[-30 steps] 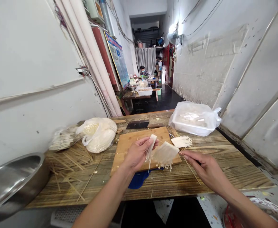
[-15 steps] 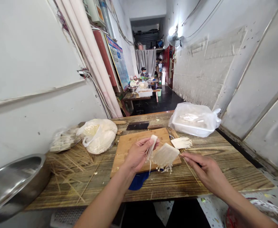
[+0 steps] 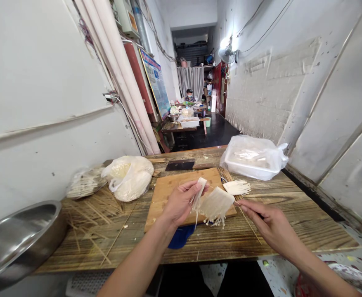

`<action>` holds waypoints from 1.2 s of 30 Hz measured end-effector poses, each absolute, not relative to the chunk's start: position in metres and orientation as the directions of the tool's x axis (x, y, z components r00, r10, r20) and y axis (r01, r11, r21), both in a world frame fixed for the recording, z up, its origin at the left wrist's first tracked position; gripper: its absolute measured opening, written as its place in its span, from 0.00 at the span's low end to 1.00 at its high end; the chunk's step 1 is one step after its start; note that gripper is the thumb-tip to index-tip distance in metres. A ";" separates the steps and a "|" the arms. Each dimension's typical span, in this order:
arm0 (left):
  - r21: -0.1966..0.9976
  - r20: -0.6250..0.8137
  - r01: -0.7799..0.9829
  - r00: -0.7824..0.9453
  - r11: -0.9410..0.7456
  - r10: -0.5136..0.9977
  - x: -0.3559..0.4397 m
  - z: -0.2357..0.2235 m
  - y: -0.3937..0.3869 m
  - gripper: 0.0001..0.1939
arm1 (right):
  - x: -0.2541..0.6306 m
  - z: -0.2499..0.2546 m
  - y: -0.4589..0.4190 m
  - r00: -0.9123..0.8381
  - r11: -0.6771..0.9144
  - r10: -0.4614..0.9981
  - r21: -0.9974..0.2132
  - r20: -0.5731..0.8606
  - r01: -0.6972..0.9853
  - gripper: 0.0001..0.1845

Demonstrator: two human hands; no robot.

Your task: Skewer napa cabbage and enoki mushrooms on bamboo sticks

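Note:
My left hand (image 3: 178, 203) is closed on a small bunch of white enoki mushrooms (image 3: 198, 194), held just above the wooden cutting board (image 3: 168, 187). A wider fan of enoki (image 3: 215, 203) hangs between the hands. My right hand (image 3: 269, 225) pinches a thin bamboo skewer (image 3: 246, 220) whose tip reaches into that fan. Another enoki bunch (image 3: 235, 187) lies on the board's right corner.
Loose skewers (image 3: 89, 208) lie scattered at left, beside plastic bags of mushrooms (image 3: 128, 176). A steel bowl (image 3: 16, 235) sits at the near left. A bagged white tray (image 3: 251, 159) stands at the back right, a cleaver (image 3: 181, 166) behind the board. A person sits far down the corridor.
The view has shifted slightly. Both hands hold the enoki and skewer much as before, with the skewer tip a little deeper in the fan.

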State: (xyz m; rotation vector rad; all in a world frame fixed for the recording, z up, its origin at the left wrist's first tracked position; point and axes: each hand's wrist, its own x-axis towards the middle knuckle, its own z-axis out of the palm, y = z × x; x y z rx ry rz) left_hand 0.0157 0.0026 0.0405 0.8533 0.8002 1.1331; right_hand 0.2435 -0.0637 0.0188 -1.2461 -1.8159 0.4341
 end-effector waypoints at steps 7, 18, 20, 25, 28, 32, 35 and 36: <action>0.915 -0.075 -0.366 0.258 0.169 0.963 0.016 0.038 0.003 0.18 | 0.244 0.019 -0.064 -0.126 0.430 0.887 -0.692 0.445 0.580 0.14; 0.930 -0.070 -0.328 0.279 0.164 0.958 0.016 0.048 0.000 0.17 | 0.244 0.025 -0.064 -0.135 0.407 0.908 -0.755 0.398 0.514 0.14; 0.943 -0.046 -0.303 0.287 0.136 0.957 0.016 0.048 0.000 0.16 | 0.244 0.027 -0.064 -0.141 0.406 0.910 -0.764 0.390 0.501 0.14; 0.966 0.008 -0.248 0.298 0.069 0.955 0.018 0.045 -0.001 0.14 | 0.243 0.029 -0.065 -0.140 0.402 0.912 -0.772 0.386 0.493 0.15; 0.957 -0.010 -0.272 0.313 0.100 0.950 0.026 0.041 -0.003 0.14 | 0.242 0.027 -0.065 -0.138 0.392 0.917 -0.778 0.375 0.491 0.15; 0.927 -0.045 -0.335 0.339 0.166 0.940 0.032 0.038 -0.004 0.16 | 0.242 0.026 -0.063 -0.117 0.379 0.923 -0.808 0.367 0.451 0.17; 0.926 -0.010 -0.347 0.370 0.148 0.929 0.028 0.041 0.000 0.22 | 0.243 0.028 -0.062 -0.124 0.375 0.926 -0.818 0.357 0.436 0.19; 0.936 0.013 -0.331 0.365 0.116 0.931 0.026 0.042 0.002 0.23 | 0.244 0.029 -0.062 -0.134 0.371 0.928 -0.822 0.349 0.433 0.19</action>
